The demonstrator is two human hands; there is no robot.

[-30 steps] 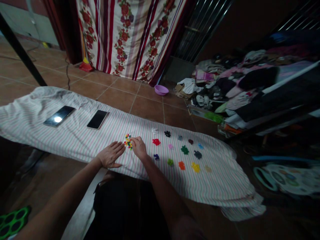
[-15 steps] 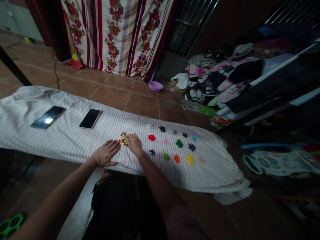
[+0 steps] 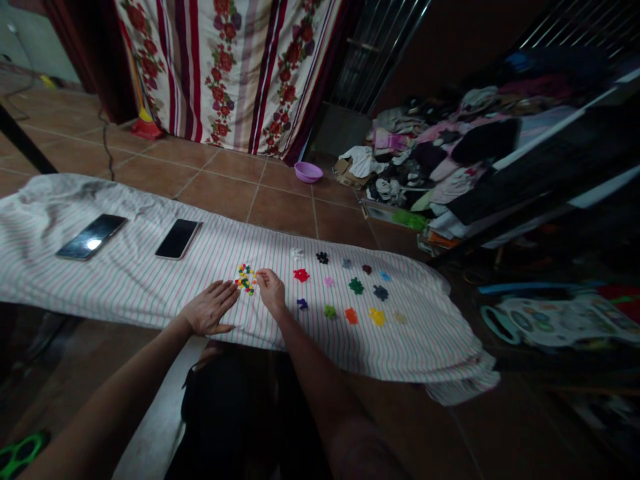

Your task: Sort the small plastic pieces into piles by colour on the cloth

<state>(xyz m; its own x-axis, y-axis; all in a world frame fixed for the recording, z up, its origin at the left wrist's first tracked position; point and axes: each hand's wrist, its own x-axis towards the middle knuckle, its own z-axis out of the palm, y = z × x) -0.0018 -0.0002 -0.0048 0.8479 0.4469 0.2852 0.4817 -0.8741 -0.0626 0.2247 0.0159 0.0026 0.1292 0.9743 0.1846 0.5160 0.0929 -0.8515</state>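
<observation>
A mixed pile of tiny red, yellow, green and white pieces [image 3: 245, 280] lies on the striped cloth [image 3: 200, 293]. My left hand [image 3: 210, 308] rests flat on the cloth, its fingertips at the pile's left edge. Just right of the pile, my right hand [image 3: 271, 291] has thumb and fingers pinched together; whatever may be between them is too small to make out. Farther right are small single-colour heaps in rows, among them a red heap [image 3: 301, 275], a purple heap [image 3: 302, 304], a dark green heap [image 3: 356, 286] and a yellow heap [image 3: 377, 316].
Two phones, a larger one [image 3: 93, 237] and a smaller one [image 3: 179, 239], lie on the cloth at the left. Beyond it, a purple basin [image 3: 308, 173] stands on the tiled floor. Piled clothes [image 3: 440, 147] fill the right background.
My right hand has drawn back slightly to the right from over the mixed pile, uncovering more of it. My left hand stays flat in place. The view has shifted a little.
</observation>
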